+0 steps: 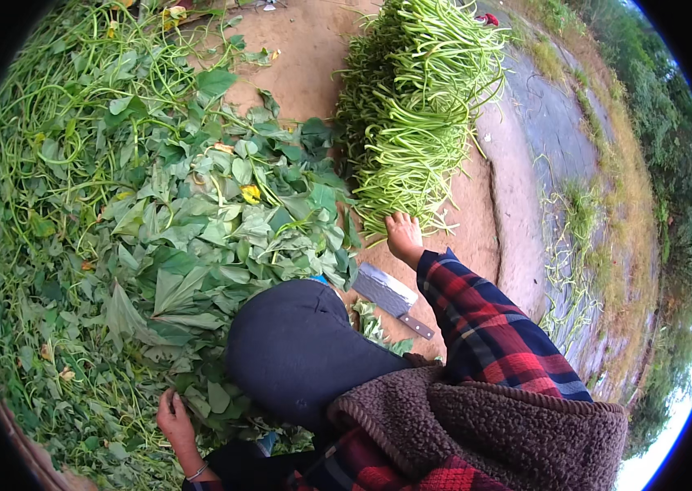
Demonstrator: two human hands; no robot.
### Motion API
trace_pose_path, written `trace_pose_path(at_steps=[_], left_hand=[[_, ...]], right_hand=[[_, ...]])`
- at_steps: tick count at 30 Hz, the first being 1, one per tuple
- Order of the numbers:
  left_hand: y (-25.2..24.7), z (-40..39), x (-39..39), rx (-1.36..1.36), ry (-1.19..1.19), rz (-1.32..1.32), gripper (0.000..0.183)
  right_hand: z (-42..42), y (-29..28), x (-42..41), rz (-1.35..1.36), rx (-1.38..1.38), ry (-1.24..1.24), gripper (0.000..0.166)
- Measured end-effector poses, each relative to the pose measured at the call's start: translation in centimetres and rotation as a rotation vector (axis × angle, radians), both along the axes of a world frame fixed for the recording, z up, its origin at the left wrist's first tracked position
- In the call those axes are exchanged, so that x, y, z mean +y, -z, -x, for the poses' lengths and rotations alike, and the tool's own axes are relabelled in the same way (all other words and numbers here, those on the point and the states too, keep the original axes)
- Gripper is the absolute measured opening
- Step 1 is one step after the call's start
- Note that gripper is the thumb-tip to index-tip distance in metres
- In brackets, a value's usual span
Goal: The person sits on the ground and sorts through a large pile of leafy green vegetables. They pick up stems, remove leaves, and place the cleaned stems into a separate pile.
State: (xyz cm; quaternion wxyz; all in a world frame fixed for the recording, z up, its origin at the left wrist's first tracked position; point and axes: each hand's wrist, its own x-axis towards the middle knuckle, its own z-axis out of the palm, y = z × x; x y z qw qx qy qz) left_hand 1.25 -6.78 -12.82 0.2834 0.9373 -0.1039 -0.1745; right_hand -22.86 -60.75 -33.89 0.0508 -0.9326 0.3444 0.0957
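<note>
My right hand (404,236) lies against the near end of a long heap of trimmed green leaf stalks (419,123), fingertips touching the stalks. Whether it grips any is unclear. Lower left, my left hand (177,420), with a bracelet at the wrist, is at the edge of a big pile of leafy green vines (198,245). Its fingers are bent beside the leaves, and what they hold does not show. A cleaver (386,291) with a wooden handle rests on the ground between my knee and right arm, its broad blade partly covered with a whitish patch.
My dark-trousered knee (287,344) juts over the leaves. Bare brown ground (300,55) shows between the vines and the stalks. A raised earthen edge (514,215) runs along the right, beyond it a grey sheet (557,129) with grass and loose vines.
</note>
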Motion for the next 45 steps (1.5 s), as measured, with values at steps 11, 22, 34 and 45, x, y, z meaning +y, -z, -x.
trace_pose_path(at_steps=[11,22,34,45], left_hand=[[-3.5,0.7,-1.5,-0.142,0.076,0.061,0.016],[-6.9,1.5,-1.9,-0.271,0.135,0.139,0.018],[-4.3,1.0,0.1,-0.239,0.186,0.022,0.016],[-5.5,1.4,-4.8,-0.344,0.362,0.143,0.018]], right_hand=[[-1.3,-5.3,2.4,-0.457,-0.108,0.193,0.020],[-20.0,-30.9,14.7,-0.659,-0.896,-0.510,0.019],[-17.6,-31.6,47.3,-0.655,-0.695,-1.278,0.021],[-16.5,-31.8,44.6,-1.097,-0.813,-1.613,0.022]])
